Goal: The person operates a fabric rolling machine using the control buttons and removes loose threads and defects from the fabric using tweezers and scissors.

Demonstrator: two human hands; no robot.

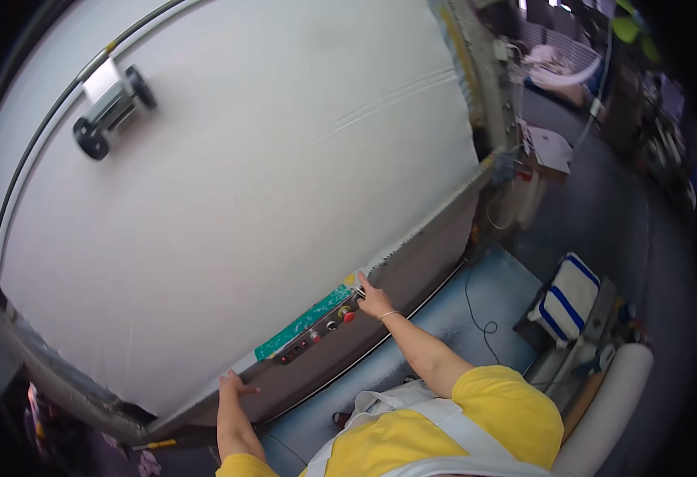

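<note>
A wide white cloth-covered table [229, 207] fills most of the view. Along its near edge runs a dark control panel [300, 347] with several buttons, among them a red mushroom-shaped knob [348, 316], and a worn green strip [304, 322] lies just above it. My right hand [375, 301] is at the panel's right end, its index finger stretched out onto the table edge beside a small yellow patch [350, 280]. My left hand [235, 384] rests on the edge left of the panel, thumb apart from the fingers, holding nothing that I can see.
A wheeled carriage [114, 110] with black wheels sits at the table's far left, near a curved dark rail [34, 151]. To my right are a white and blue bundle [568, 300] and a thick white roll [607, 413]. A cable [485, 326] lies on the floor.
</note>
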